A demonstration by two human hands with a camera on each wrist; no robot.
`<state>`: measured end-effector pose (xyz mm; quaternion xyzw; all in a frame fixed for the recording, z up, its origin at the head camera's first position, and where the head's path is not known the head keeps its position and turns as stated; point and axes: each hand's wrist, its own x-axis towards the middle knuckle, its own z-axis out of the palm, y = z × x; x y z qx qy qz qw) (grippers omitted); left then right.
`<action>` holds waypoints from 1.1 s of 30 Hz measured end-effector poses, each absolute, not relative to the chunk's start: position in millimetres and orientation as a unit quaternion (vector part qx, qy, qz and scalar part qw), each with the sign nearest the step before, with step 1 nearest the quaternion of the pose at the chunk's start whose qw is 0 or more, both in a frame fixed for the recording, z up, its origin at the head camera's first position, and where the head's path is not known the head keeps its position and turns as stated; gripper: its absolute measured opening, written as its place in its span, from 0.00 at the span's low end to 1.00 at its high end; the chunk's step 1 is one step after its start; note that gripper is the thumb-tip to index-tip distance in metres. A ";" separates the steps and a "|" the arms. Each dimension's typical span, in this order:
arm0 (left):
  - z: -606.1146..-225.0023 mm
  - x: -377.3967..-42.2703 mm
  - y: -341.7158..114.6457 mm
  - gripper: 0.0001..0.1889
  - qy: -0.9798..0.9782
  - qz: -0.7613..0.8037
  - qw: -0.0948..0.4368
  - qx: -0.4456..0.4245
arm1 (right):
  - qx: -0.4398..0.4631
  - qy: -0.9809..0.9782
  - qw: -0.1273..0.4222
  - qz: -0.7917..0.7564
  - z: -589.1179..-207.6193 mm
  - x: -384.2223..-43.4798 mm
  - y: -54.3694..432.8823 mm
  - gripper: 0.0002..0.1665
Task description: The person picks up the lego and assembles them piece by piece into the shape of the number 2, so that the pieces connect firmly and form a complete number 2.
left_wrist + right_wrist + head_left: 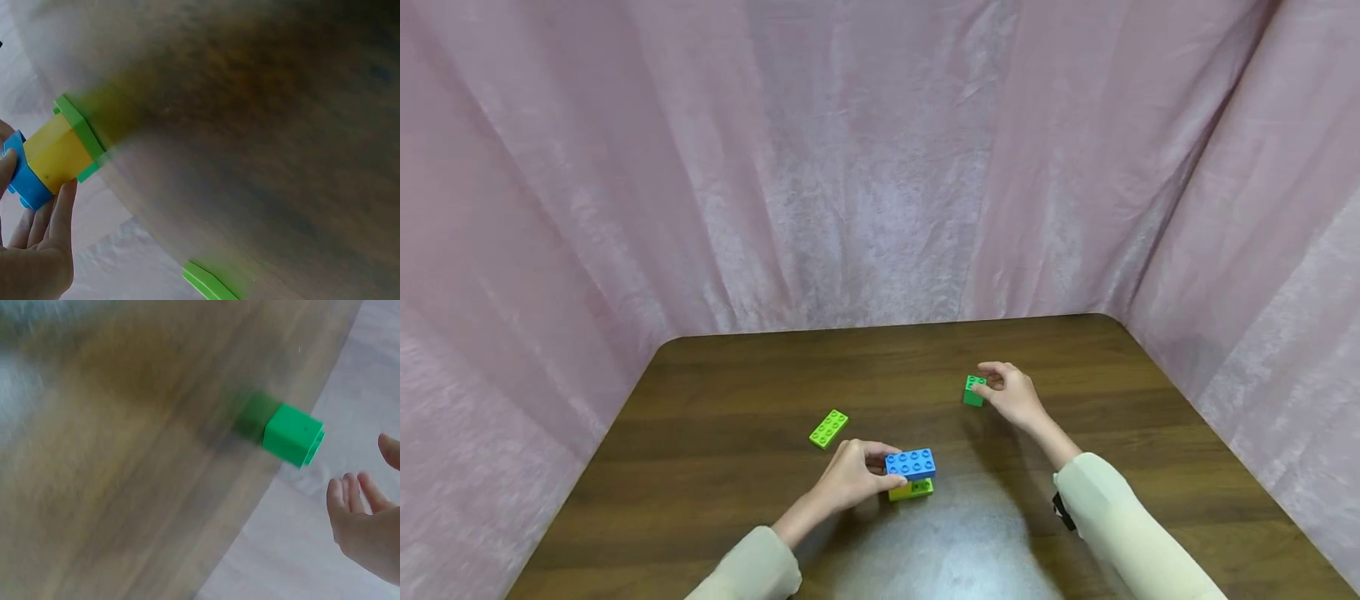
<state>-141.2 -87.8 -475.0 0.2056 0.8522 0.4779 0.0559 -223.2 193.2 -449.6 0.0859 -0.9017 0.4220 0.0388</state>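
Observation:
My left hand holds a small stack of toy building bricks between thumb and fingers. On top of the stack is a blue eight-stud brick. Beneath it comes a yellow brick, best seen in the left wrist view, and at the bottom a flat lime-green plate at the table surface. Farther right and back, my right hand is beside a small green brick standing upright on the table. Its thumb and fingers are spread, and the right wrist view shows them apart from the green brick.
A second lime-green studded plate lies flat, behind and left of the stack. The brown wooden table has rounded far corners. Pink curtains hang behind it and at both sides.

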 end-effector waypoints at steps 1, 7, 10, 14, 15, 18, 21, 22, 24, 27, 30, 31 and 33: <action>-475.0 -141.5 -87.9 0.19 0.853 0.475 0.056 0.207 | 0.079 -0.904 0.032 0.420 -448.2 -225.9 195.4 0.28; -474.3 -143.6 -89.3 0.18 0.857 0.468 0.054 0.210 | 0.066 -0.918 -0.033 0.389 -448.6 -238.9 199.1 0.39; -473.1 -144.3 -89.7 0.19 0.859 0.464 0.055 0.210 | 0.065 -0.923 -0.045 0.377 -451.9 -243.6 197.4 0.42; -472.5 -144.2 -89.2 0.20 0.860 0.460 0.059 0.212 | 0.050 -0.928 -0.048 0.367 -456.7 -247.9 196.8 0.45; -472.5 -143.8 -89.1 0.19 0.860 0.460 0.059 0.212 | 0.048 -0.929 -0.049 0.364 -457.7 -248.5 196.8 0.45; -473.1 -142.2 -89.1 0.19 0.858 0.464 0.057 0.211 | 0.043 -0.931 -0.052 0.358 -460.7 -250.1 196.3 0.46; -473.5 -141.7 -89.6 0.18 0.857 0.468 0.055 0.210 | 0.043 -0.932 -0.051 0.357 -463.1 -251.6 195.3 0.46; -473.7 -141.7 -89.9 0.18 0.856 0.469 0.055 0.209 | 0.042 -0.931 -0.050 0.360 -464.0 -252.1 194.8 0.46; -474.1 -141.6 -90.3 0.18 0.855 0.471 0.054 0.209 | 0.042 -0.929 -0.051 0.365 -465.5 -252.2 193.8 0.46; -474.8 -141.7 -90.9 0.18 0.855 0.471 0.054 0.210 | 0.038 -0.922 -0.058 0.381 -469.0 -252.3 192.3 0.44; -475.3 -142.2 -91.3 0.19 0.855 0.471 0.056 0.211 | 0.029 -0.918 -0.058 0.390 -473.3 -252.0 190.8 0.41; -475.7 -142.5 -91.4 0.19 0.855 0.471 0.056 0.211 | 0.027 -0.918 -0.058 0.391 -474.6 -251.9 190.3 0.39; -476.0 -143.2 -91.4 0.19 0.856 0.468 0.056 0.213 | 0.021 -0.919 -0.052 0.390 -476.5 -251.7 189.5 0.37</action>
